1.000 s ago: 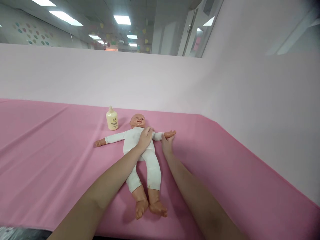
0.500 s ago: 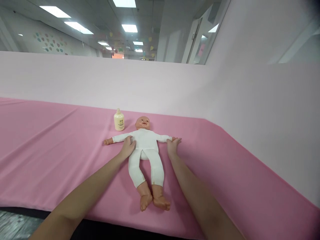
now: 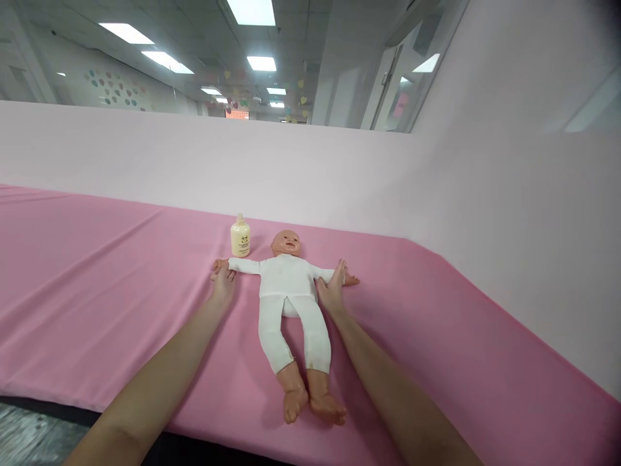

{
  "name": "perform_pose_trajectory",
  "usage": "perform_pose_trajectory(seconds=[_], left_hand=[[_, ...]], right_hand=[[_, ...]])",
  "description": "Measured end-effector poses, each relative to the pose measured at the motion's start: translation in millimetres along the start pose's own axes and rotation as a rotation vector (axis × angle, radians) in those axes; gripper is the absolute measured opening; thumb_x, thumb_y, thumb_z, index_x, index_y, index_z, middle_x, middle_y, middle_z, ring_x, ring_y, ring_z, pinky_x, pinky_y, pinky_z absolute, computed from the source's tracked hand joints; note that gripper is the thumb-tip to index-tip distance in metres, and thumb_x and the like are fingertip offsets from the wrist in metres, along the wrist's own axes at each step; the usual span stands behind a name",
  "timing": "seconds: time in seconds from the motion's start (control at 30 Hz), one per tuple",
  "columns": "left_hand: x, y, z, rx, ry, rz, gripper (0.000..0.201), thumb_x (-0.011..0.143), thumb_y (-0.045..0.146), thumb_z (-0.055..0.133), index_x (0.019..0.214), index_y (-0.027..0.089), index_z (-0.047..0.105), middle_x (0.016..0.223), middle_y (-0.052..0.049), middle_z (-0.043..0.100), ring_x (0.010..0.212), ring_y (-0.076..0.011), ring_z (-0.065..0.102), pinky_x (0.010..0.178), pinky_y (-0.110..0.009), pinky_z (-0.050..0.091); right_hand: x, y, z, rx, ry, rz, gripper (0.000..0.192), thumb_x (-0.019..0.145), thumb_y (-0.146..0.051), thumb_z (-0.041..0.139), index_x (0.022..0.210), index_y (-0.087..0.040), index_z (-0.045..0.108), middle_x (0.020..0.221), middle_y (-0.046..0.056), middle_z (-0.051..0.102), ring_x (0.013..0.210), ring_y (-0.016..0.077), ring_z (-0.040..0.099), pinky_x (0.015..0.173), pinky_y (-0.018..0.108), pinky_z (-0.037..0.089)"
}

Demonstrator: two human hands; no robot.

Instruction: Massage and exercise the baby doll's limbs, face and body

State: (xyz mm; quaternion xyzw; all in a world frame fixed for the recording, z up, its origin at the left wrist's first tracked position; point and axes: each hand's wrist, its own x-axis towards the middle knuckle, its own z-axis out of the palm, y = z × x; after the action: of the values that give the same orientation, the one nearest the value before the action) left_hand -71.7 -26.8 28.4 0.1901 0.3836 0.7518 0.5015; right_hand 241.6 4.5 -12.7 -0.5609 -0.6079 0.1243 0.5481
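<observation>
A baby doll [image 3: 287,278] in a white fabric suit lies on its back with its arms spread out. My left hand [image 3: 224,283] is closed around the doll's hand and wrist on the left side. My right hand [image 3: 332,292] grips the doll's other forearm, thumb near the body side and fingers towards the wrist. The doll's bare hand on that side sticks out past my fingers. Beside the doll's head stands a cream-coloured bottle [image 3: 240,238] with dark print, touched by neither hand.
A pink sheet [image 3: 121,272] covers the padded surface under the doll, with a few creases at the left. Behind it rises a pale wall [image 3: 194,162] with a window above. Another wall [image 3: 509,213] closes in on the right. Grey floor [image 3: 33,430] shows at lower left.
My left hand has slid outwards from the doll's shoulder and side to its hand. My right hand has shifted from the doll's wrist inwards along the forearm. The view has moved slightly.
</observation>
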Motion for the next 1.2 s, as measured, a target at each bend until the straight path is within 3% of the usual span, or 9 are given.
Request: perform_pose_trajectory(seconds=[0.13, 0.33, 0.47, 0.6, 0.67, 0.73, 0.9, 1.03, 1.2], left_hand=[[7, 6, 1.0, -0.081, 0.11, -0.107, 0.02, 0.092, 0.031, 0.065, 0.103, 0.021, 0.051, 0.101, -0.006, 0.062, 0.1, -0.0177, 0.064, 0.098, -0.033, 0.049], [11, 0, -4.3, 0.017, -0.085, 0.001, 0.017, 0.086, 0.013, 0.067, 0.096, 0.023, 0.057, 0.094, 0.0, 0.063, 0.092, -0.0137, 0.063, 0.094, -0.03, 0.048], [3, -1, -1.2, 0.093, -0.175, 0.04, 0.02, 0.078, 0.004, 0.064, 0.088, 0.021, 0.058, 0.091, 0.001, 0.063, 0.093, -0.0141, 0.062, 0.094, -0.031, 0.047], [-5, -1, 3.5, 0.205, -0.357, 0.123, 0.023, 0.065, 0.003, 0.063, 0.081, 0.019, 0.058, 0.106, -0.002, 0.067, 0.098, -0.0178, 0.062, 0.09, -0.033, 0.049], [-9, -5, 2.4, 0.327, -0.494, 0.179, 0.021, 0.061, 0.008, 0.067, 0.077, 0.018, 0.059, 0.104, -0.004, 0.068, 0.096, -0.0197, 0.064, 0.087, -0.033, 0.05], [-12, -11, -0.4, 0.459, -0.623, 0.215, 0.02, 0.062, 0.014, 0.072, 0.08, 0.017, 0.063, 0.095, -0.004, 0.069, 0.091, -0.0198, 0.065, 0.084, -0.033, 0.051], [-21, -15, -3.9, 0.797, -0.82, 0.415, 0.028, 0.079, 0.033, 0.074, 0.101, 0.017, 0.068, 0.105, -0.008, 0.072, 0.099, -0.0224, 0.067, 0.094, -0.038, 0.052], [-26, -11, -1.1, 0.919, -0.814, 0.535, 0.026, 0.082, 0.036, 0.071, 0.101, 0.018, 0.068, 0.105, -0.009, 0.072, 0.11, -0.0258, 0.066, 0.1, -0.04, 0.051], [-34, -9, 1.4, 0.948, -0.748, 0.616, 0.022, 0.088, 0.027, 0.059, 0.107, 0.019, 0.065, 0.104, -0.007, 0.071, 0.095, -0.0199, 0.067, 0.088, -0.035, 0.054]], right_hand=[[-3, -10, -4, 0.036, -0.037, -0.014, 0.092, 0.081, -0.033, 0.05, 0.16, -0.014, 0.008, 0.17, 0.014, 0.007, 0.158, 0.029, -0.004, 0.127, 0.057, 0.005], [-9, -25, -10, 0.092, -0.085, -0.035, 0.083, 0.084, -0.035, 0.05, 0.159, -0.017, 0.017, 0.167, 0.012, 0.019, 0.158, 0.0278, 0.01, 0.128, 0.052, 0.015], [-9, -53, -13, 0.166, -0.142, -0.123, 0.059, 0.089, -0.029, 0.044, 0.147, -0.018, 0.044, 0.158, 0.012, 0.04, 0.151, 0.0274, 0.029, 0.126, 0.046, 0.023], [-8, -101, -7, 0.232, -0.475, -0.25, 0.038, 0.094, -0.026, 0.042, 0.126, -0.019, 0.062, 0.131, 0.011, 0.063, 0.127, 0.0249, 0.057, 0.116, 0.045, 0.04], [-14, -123, 3, 0.233, -0.713, -0.33, 0.037, 0.094, -0.023, 0.046, 0.128, -0.021, 0.06, 0.131, 0.009, 0.062, 0.115, 0.0221, 0.063, 0.108, 0.043, 0.048], [-25, -138, 15, 0.237, -0.835, -0.377, 0.046, 0.093, -0.019, 0.048, 0.138, -0.024, 0.053, 0.136, 0.01, 0.056, 0.107, 0.0199, 0.064, 0.1, 0.041, 0.053], [-52, -143, 34, 0.079, -0.78, -0.508, 0.049, 0.091, -0.012, 0.051, 0.138, -0.025, 0.052, 0.13, 0.011, 0.05, 0.112, 0.0229, 0.06, 0.099, 0.043, 0.053], [-53, -140, 31, 0.072, -0.797, -0.52, 0.047, 0.092, -0.009, 0.05, 0.136, -0.026, 0.053, 0.123, 0.01, 0.053, 0.115, 0.0226, 0.058, 0.1, 0.043, 0.053], [-51, -141, 28, 0.106, -0.782, -0.536, 0.048, 0.092, -0.007, 0.049, 0.136, -0.026, 0.051, 0.131, 0.01, 0.052, 0.115, 0.0213, 0.057, 0.102, 0.042, 0.052]])
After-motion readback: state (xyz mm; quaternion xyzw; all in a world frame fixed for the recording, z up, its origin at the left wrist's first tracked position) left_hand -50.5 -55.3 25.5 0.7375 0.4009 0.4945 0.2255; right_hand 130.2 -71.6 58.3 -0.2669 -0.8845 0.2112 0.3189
